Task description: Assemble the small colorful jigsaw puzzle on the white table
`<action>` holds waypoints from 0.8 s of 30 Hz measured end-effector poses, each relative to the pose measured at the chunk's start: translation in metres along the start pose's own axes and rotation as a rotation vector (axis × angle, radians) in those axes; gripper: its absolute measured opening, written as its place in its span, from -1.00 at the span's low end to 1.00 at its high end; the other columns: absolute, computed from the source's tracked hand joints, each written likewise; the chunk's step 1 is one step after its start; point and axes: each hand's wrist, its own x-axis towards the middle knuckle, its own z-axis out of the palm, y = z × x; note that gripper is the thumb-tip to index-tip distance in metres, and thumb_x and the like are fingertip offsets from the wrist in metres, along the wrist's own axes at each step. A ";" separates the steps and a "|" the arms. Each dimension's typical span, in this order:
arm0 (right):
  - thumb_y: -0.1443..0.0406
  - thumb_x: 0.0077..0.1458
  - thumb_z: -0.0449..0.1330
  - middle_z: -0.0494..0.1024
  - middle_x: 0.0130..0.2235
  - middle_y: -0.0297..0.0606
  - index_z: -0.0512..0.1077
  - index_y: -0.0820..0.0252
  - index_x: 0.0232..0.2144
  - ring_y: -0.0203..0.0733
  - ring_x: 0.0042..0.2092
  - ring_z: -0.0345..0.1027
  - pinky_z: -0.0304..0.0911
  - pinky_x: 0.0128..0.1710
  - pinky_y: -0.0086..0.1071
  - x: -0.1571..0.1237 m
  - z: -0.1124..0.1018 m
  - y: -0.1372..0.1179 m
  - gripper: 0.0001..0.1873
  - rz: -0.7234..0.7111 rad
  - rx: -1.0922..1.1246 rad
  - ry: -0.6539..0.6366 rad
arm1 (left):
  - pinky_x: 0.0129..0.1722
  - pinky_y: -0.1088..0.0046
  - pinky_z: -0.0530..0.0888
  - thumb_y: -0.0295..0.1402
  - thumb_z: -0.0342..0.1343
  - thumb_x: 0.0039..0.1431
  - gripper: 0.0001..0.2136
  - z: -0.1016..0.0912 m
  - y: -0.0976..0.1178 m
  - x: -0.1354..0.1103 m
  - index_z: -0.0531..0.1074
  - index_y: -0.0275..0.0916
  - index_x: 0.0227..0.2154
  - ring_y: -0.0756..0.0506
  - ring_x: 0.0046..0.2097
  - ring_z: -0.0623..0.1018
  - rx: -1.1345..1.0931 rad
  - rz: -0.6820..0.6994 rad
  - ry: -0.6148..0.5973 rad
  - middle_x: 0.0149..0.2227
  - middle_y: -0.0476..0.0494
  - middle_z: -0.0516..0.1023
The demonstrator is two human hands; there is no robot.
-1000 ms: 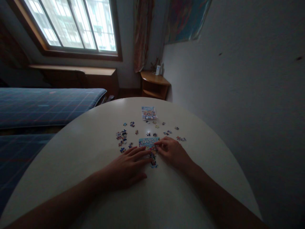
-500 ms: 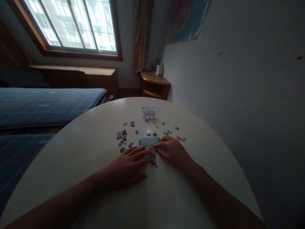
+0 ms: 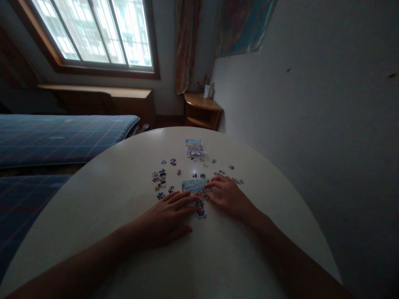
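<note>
A partly joined jigsaw puzzle (image 3: 193, 185) with a light blue top strip and white lettering lies on the round white table (image 3: 131, 166). My left hand (image 3: 174, 209) rests flat with its fingers stretched over the puzzle's lower left part, hiding some of it. Along the puzzle's right edge is my right hand (image 3: 222, 193), palm down, its fingers apart and the tips touching the joined pieces. No piece shows between those fingers. A narrow column of joined pieces (image 3: 201, 211) reaches toward me between the hands.
Loose puzzle pieces (image 3: 159, 178) are clustered left of the puzzle, with other pieces (image 3: 220, 172) behind and to the right. A printed picture packet (image 3: 195, 147) lies farther back. Past the table stand a plaid mattress (image 3: 62, 137), a corner shelf (image 3: 202, 101) and a wall (image 3: 305, 108) at right.
My right hand's fingers have gone from a pinch at the puzzle to a spread pose, shifting slightly right. More joined pieces show at the puzzle's right edge. My left hand stays put.
</note>
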 end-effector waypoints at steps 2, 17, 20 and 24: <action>0.34 0.03 0.30 0.54 -0.08 -0.17 0.57 0.13 -0.19 -0.04 0.00 0.38 0.19 0.09 -0.10 -0.001 0.001 0.000 -0.77 0.009 -0.005 0.000 | 0.31 -0.01 0.19 -0.19 0.02 0.35 -0.52 0.000 -0.001 0.000 0.19 -0.07 0.29 -0.29 0.36 0.17 0.019 -0.002 -0.025 0.37 -0.14 0.16; 0.21 0.06 0.33 0.49 -0.03 -0.14 0.52 0.14 -0.16 0.00 0.04 0.32 0.18 0.08 -0.09 -0.002 0.009 -0.002 -0.73 0.040 0.002 -0.033 | 0.32 -0.01 0.17 -0.19 0.01 0.35 -0.53 0.001 0.000 0.001 0.19 -0.06 0.28 -0.28 0.36 0.18 0.017 -0.009 -0.027 0.38 -0.11 0.14; 0.21 0.06 0.33 0.49 -0.03 -0.13 0.51 0.15 -0.16 0.01 0.05 0.31 0.17 0.09 -0.08 -0.002 0.009 -0.003 -0.73 0.032 -0.001 -0.034 | 0.30 -0.03 0.20 -0.18 0.00 0.36 -0.53 0.001 0.000 0.001 0.17 -0.05 0.29 -0.29 0.36 0.17 0.030 -0.018 -0.049 0.38 -0.11 0.12; 0.27 0.04 0.31 0.52 -0.06 -0.15 0.51 0.14 -0.22 0.03 0.03 0.33 0.15 0.10 -0.04 -0.001 0.006 -0.003 -0.80 0.041 -0.013 -0.019 | 0.30 -0.04 0.20 -0.17 -0.01 0.36 -0.53 -0.001 0.000 0.001 0.18 -0.07 0.29 -0.30 0.36 0.18 0.043 -0.020 -0.061 0.38 -0.13 0.13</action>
